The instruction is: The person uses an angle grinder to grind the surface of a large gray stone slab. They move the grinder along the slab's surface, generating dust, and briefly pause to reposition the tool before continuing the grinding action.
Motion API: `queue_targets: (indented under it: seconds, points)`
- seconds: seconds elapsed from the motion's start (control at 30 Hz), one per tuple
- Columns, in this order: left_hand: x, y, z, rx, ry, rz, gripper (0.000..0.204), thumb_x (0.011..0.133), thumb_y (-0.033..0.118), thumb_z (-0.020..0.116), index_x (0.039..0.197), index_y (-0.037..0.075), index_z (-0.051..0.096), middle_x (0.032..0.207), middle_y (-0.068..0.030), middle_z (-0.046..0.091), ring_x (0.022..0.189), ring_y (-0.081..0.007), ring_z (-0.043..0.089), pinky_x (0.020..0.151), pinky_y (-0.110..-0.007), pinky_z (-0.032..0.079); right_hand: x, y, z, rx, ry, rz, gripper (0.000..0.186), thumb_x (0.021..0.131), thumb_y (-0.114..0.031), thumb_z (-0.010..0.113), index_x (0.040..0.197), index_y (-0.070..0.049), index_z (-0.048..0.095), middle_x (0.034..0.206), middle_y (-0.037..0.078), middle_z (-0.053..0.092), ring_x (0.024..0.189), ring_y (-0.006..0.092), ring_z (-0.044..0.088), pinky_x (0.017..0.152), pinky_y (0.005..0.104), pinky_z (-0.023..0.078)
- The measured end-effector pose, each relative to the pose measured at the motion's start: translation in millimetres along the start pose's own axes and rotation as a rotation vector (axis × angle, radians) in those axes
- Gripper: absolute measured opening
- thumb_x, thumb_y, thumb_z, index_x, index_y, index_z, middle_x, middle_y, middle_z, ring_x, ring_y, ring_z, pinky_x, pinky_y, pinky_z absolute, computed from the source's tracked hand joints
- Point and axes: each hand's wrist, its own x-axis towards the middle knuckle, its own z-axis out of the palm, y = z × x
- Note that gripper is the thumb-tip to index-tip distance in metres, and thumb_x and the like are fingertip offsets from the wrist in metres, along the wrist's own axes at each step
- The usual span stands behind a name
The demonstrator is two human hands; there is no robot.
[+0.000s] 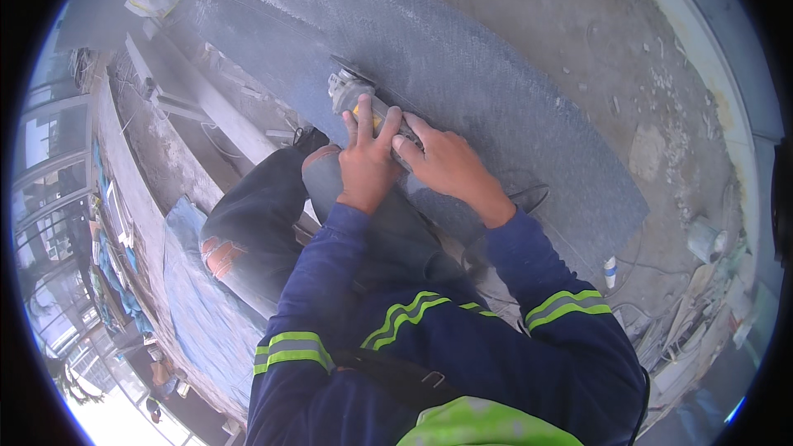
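Both my hands grip an angle grinder point(357, 97) with a grey head and a yellow body. My left hand point(366, 161) wraps its body from the left. My right hand point(446, 163) holds it from the right, fingers over the top. The grinder's disc rests on a long dark grey stone slab point(496, 91) lying on the floor. Pale dust marks the slab's far end. My knees in torn dark jeans point(256, 231) are bent just beside the slab's near edge.
Concrete floor point(595, 25) lies beyond the slab. Scraps, cables and a small bottle point(610, 271) sit at the right. A blue patterned slab point(198, 297) lies at the lower left. Metal rails point(178, 87) and debris are at the upper left.
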Motion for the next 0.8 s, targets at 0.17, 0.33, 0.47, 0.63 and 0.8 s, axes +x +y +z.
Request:
queue_targets:
  seconds: [0.17,0.33,0.47,0.63,0.8]
  points:
    - [-9,9,3,0.019,0.023,-0.003,0.082,0.074,0.013,0.091,0.150,0.030,0.065,0.170,-0.0274,0.047,0.141,-0.0651,0.056,0.081,-0.051,0.071,-12,4,-5,0.012,-0.015,-0.007,0.071,0.111,-0.049,0.053,0.161,0.001,0.053,0.117,0.033,0.078,0.115,0.0518,0.075,0.103,0.0563,0.057]
    - [13,-12,8,0.006,0.041,0.031,0.075,0.079,0.015,0.088,0.148,0.031,0.063,0.170,-0.0272,0.046,0.137,-0.0665,0.058,0.077,-0.056,0.071,14,3,2,0.010,-0.008,-0.020,0.071,0.112,-0.049,0.053,0.162,0.000,0.053,0.120,0.034,0.077,0.116,0.0516,0.075,0.103,0.0551,0.057]
    - [17,-15,6,0.046,-0.031,0.038,0.076,0.078,0.016,0.088,0.148,0.031,0.063,0.169,-0.0279,0.046,0.137,-0.0672,0.058,0.075,-0.055,0.071,20,3,8,-0.005,0.047,-0.066,0.071,0.112,-0.049,0.052,0.163,0.000,0.051,0.113,0.033,0.079,0.111,0.0525,0.075,0.100,0.0582,0.057]
    - [0,4,-2,0.056,-0.013,0.008,0.078,0.076,0.011,0.089,0.148,0.029,0.066,0.169,-0.0274,0.048,0.139,-0.0634,0.059,0.079,-0.052,0.071,-3,5,-1,0.031,-0.030,0.015,0.070,0.112,-0.051,0.052,0.163,-0.003,0.052,0.117,0.035,0.077,0.115,0.0543,0.074,0.102,0.0576,0.056]
    - [-5,19,-9,0.058,0.017,0.046,0.074,0.079,0.010,0.087,0.148,0.029,0.067,0.168,-0.0289,0.049,0.136,-0.0638,0.061,0.076,-0.051,0.071,-19,4,-9,0.010,-0.003,0.006,0.069,0.112,-0.051,0.052,0.162,-0.004,0.053,0.113,0.035,0.077,0.111,0.0558,0.074,0.098,0.0592,0.057]
